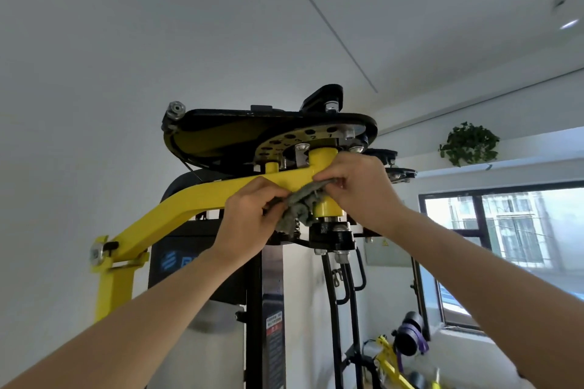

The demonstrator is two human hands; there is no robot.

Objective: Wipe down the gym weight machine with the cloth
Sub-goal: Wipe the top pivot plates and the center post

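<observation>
Hands at the machine's yellow arm (189, 202): our left hand (249, 224) and right hand (360, 186) each pinch the grey cloth (300, 202) against its pivot.

One head-worn wide-angle view, tilted upward from below the machine's yellow arm (177, 208) and close to its pivot. Both raised forearms enter from the bottom edge. Ceiling (221, 9) fills the upper half; a window (512, 240) lies at the right edge.
</observation>
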